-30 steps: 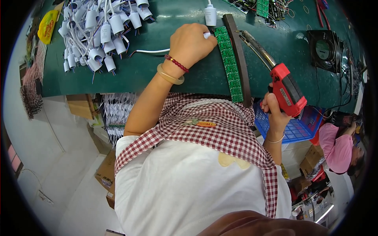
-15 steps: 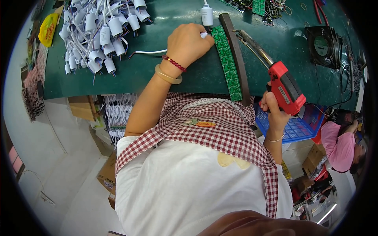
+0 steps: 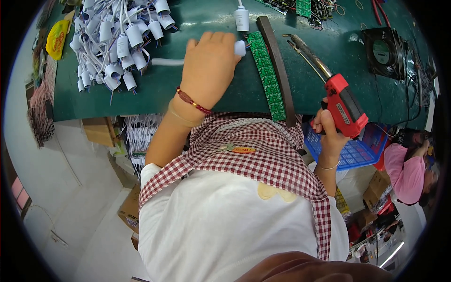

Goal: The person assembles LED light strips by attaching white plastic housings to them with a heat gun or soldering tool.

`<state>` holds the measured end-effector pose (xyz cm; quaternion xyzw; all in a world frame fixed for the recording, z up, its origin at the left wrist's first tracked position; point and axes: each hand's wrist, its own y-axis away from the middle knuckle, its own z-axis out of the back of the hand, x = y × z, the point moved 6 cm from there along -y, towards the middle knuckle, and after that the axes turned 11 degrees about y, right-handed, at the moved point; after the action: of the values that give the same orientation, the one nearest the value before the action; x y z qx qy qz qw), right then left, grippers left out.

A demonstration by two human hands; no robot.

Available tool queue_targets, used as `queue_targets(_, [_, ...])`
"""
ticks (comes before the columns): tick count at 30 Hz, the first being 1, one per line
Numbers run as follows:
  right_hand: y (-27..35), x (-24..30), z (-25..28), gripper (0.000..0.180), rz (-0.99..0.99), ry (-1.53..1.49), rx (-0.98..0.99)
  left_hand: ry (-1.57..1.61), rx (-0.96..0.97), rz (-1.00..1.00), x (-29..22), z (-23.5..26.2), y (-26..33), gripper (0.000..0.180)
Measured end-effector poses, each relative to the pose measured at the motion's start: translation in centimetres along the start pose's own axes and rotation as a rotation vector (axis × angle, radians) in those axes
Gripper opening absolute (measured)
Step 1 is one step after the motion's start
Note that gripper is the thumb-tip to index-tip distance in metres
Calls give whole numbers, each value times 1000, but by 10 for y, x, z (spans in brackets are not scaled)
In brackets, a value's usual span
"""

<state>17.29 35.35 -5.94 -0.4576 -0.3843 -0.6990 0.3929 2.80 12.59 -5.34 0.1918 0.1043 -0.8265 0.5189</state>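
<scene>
My left hand (image 3: 209, 66) is over the green table, back upward, slightly blurred. A white plastic cylinder (image 3: 239, 48) pokes out at its thumb side, and the hand appears closed on it; the fingertips are hidden underneath. The white cable (image 3: 167, 61) emerges on the other side of the hand. Thin wires run from the cylinder to the upper end of a green circuit board strip (image 3: 266, 75). A dark bar (image 3: 276, 66) lies along that strip. My right hand (image 3: 330, 127) grips a red and black soldering gun (image 3: 343, 105), its tip pointing up and left above the table.
A heap of white cabled cylinders (image 3: 112, 47) covers the far left. Another white cylinder (image 3: 241, 19) stands beyond the strip. At right are a black fan (image 3: 383, 52) and cables. A blue basket (image 3: 350, 155) sits below the table edge; a person in pink (image 3: 404, 174) is farther right.
My left hand has drawn back to the left and toward me from the strip's top end, exposing more of the white cylinder. The soldering gun stays nearly in place.
</scene>
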Motion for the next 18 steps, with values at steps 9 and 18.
queue_targets(9, [0, 4, 7, 27, 47, -78, -37, 28, -183, -607, -12, 4, -39, 22])
queue_targets(18, [3, 3, 11, 27, 67, -91, -61, -131, -479, -248, 47, 50, -81, 30])
